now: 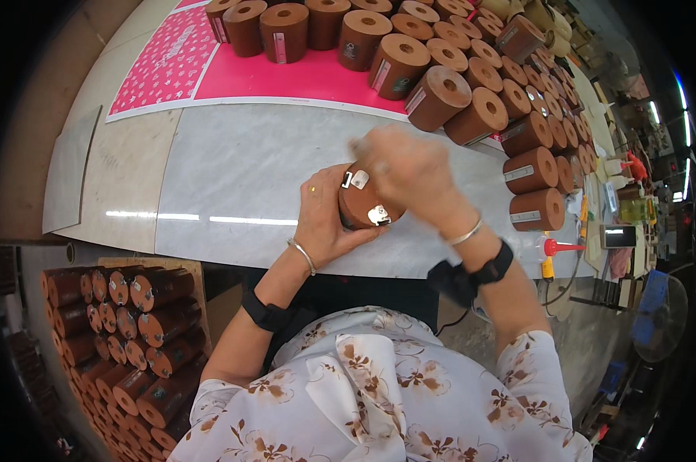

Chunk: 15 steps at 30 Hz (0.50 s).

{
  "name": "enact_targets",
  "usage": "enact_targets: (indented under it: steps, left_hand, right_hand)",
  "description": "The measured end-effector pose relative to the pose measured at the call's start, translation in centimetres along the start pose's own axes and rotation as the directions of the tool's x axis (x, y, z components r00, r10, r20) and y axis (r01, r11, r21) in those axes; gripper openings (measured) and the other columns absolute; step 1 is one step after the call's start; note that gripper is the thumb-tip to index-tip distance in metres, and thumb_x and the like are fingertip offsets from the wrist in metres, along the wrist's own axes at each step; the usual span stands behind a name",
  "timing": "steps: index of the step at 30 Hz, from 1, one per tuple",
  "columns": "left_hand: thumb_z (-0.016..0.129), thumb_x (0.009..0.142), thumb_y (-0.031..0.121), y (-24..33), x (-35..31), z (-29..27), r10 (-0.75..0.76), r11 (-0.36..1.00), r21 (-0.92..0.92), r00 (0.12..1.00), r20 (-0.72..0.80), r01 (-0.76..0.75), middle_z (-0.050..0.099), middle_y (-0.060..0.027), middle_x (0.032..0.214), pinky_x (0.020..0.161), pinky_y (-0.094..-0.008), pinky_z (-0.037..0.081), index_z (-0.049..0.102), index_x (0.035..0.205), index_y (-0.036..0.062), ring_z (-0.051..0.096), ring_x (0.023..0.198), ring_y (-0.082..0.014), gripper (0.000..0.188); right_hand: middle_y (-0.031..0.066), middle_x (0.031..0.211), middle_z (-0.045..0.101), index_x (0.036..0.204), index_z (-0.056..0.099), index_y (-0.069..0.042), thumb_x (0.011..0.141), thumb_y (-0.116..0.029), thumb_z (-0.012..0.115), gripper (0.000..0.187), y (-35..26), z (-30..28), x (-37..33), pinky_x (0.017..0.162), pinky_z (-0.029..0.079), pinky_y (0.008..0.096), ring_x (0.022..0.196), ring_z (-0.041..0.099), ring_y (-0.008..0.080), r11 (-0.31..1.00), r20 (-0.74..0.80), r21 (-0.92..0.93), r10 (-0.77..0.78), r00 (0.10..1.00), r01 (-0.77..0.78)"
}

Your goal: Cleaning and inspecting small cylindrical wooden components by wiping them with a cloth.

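A short brown cylinder (354,205) stands on the grey tabletop in front of me, metal fittings on its top rim. One shiny fitting (378,215) is on its near right side, and a smaller metal bracket (348,180) sits at its left edge. My left hand (319,219) wraps round the cylinder's left and near side, thumb along the front. Over the far right part of the cylinder, my right hand (413,171) is closed in a fist and smeared by motion. A blurred stub (355,148) pokes out of that fist; its kind does not show.
Rows of brown cylinders with centre holes (401,68) stand on a pink sheet (286,81) at the back and right. More cylinders (163,323) are stacked at the lower left. A bottle with a red nozzle (552,246) lies by the right table edge, near a fan (660,316).
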<state>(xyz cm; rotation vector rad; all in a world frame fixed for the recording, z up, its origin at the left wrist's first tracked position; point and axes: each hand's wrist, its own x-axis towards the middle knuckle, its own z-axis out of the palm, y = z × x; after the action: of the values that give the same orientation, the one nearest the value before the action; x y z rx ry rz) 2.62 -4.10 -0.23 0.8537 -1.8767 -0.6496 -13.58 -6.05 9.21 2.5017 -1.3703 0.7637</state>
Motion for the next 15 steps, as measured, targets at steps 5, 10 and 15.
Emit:
enact_targets:
  steps: [5,10,15]
  left_hand:
    - [0.085,0.06,0.036,0.7,0.2,-0.4,-0.069,0.998,0.01,0.996,0.058,0.069,0.053,-0.0132,0.116,0.094,-0.0421,0.033,0.046,0.126,0.0061,0.049,0.108,-0.0317,0.082]
    - [0.085,0.059,0.035,0.6,0.2,-0.9,-0.072,0.997,0.033,0.996,0.052,0.071,0.054,-0.0122,0.116,0.094,-0.0417,0.033,0.047,0.126,0.0067,0.049,0.108,-0.0299,0.082]
    - [0.086,0.058,0.033,0.6,0.5,-0.5,-0.047,0.999,-0.02,0.997,0.054,0.048,0.052,-0.0114,0.117,0.093,-0.042,0.035,0.047,0.126,0.0065,0.049,0.107,-0.0297,0.082]
  right_hand:
    - [0.0095,0.071,0.057,0.082,0.054,-0.007,0.084,-0.024,0.063,0.019,4.4,-1.3,-1.4,0.05,0.045,0.0389,0.061,0.059,0.0285,0.959,0.027,0.135,0.249,0.968,-0.25]
    - [0.0115,0.076,0.058,0.083,0.054,-0.006,0.083,-0.017,0.063,0.015,0.8,-1.2,-1.9,0.052,0.045,0.0382,0.064,0.059,0.0321,0.957,0.012,0.219,0.192,0.981,-0.19]
    - [0.013,0.079,0.06,0.09,0.059,-0.006,0.083,-0.008,0.06,0.008,0.5,-4.1,-7.3,0.054,0.048,0.0364,0.063,0.061,0.0315,0.876,0.091,0.384,0.279,0.956,-0.292]
